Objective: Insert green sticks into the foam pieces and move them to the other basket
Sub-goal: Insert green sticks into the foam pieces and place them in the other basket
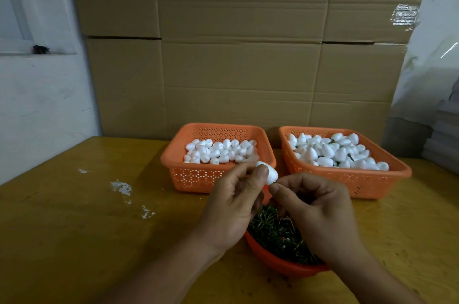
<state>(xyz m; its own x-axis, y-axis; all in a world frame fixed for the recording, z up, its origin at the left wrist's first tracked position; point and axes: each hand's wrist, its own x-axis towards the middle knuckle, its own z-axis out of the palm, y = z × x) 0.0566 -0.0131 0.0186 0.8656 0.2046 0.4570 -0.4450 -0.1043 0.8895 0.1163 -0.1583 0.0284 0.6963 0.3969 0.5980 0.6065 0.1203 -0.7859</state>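
Observation:
My left hand (233,201) pinches a white foam piece (269,174) between thumb and fingers, in front of the left orange basket (173,164). My right hand (318,211) has its thumb and forefinger pressed against the foam's lower tip; any stick between them is hidden. Under both hands sits an orange bowl (280,264) full of short green sticks (275,229). The left basket holds plain foam pieces (218,151). The right orange basket (367,179) holds foam pieces (335,152), some with green stems showing.
A yellow-brown table (87,216) carries white foam crumbs (121,188) at the left. Stacked cardboard boxes (236,55) stand close behind the baskets. A white wall is at the left, and plastic sheeting and grey stacked material (444,139) at the right.

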